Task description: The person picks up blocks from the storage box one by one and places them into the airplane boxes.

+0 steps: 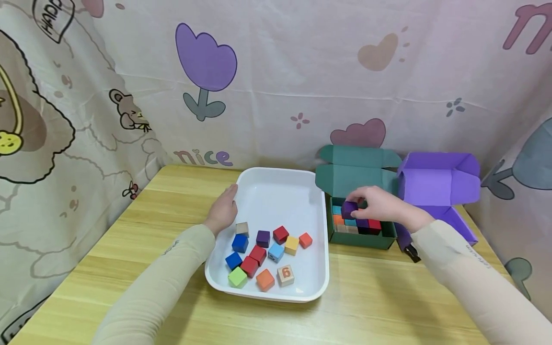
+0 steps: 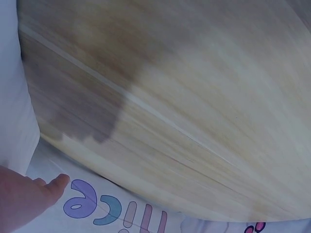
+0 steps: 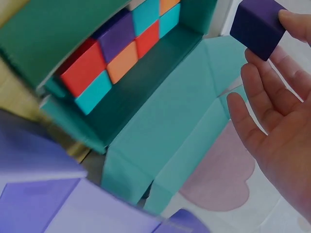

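In the head view my left hand (image 1: 223, 209) rests against the left side of a white tray (image 1: 280, 191). Several coloured wooden cubes lie in the tray's near half, among them a purple cube (image 1: 263, 238), a lime green cube (image 1: 237, 277) and a plain wood cube with a number (image 1: 285, 275). Over an open green box (image 1: 362, 240), my right hand (image 1: 376, 207) pinches a dark purple cube (image 3: 257, 28) between thumb and fingertips. Inside the box, rows of cubes show, including a red cube (image 3: 82, 68) and an orange cube (image 3: 122, 63).
A purple box (image 1: 431, 187) stands open to the right of the green box, with a small black object (image 1: 411, 253) at its near corner. The green lid (image 1: 358, 177) is folded back towards a printed cloth (image 1: 276, 72) behind the wooden table (image 1: 362, 297).
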{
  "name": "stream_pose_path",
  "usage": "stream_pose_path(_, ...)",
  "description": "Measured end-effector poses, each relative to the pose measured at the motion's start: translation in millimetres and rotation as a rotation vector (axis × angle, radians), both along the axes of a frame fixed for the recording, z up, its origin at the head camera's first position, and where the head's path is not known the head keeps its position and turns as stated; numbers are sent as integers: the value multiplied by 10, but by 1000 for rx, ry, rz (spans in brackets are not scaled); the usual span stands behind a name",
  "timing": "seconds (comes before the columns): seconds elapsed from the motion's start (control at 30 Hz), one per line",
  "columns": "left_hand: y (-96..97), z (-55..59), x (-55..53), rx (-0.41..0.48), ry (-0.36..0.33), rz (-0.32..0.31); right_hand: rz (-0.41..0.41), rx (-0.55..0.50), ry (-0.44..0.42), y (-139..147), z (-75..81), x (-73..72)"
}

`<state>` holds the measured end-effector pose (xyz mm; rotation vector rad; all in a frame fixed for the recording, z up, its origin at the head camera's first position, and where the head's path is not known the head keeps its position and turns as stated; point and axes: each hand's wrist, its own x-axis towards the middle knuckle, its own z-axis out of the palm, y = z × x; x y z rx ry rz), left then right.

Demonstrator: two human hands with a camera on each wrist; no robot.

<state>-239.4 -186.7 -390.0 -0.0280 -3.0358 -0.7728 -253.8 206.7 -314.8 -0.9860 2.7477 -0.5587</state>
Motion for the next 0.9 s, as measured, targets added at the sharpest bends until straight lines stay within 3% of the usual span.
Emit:
stream_pose_path(0.47, 1, 16, 6, 4, -7, 0, -60, 38, -35, 306, -127, 25)
stream_pose_path(0.9, 9, 29, 13, -10, -12, 3, -75, 96, -85, 407, -245, 57)
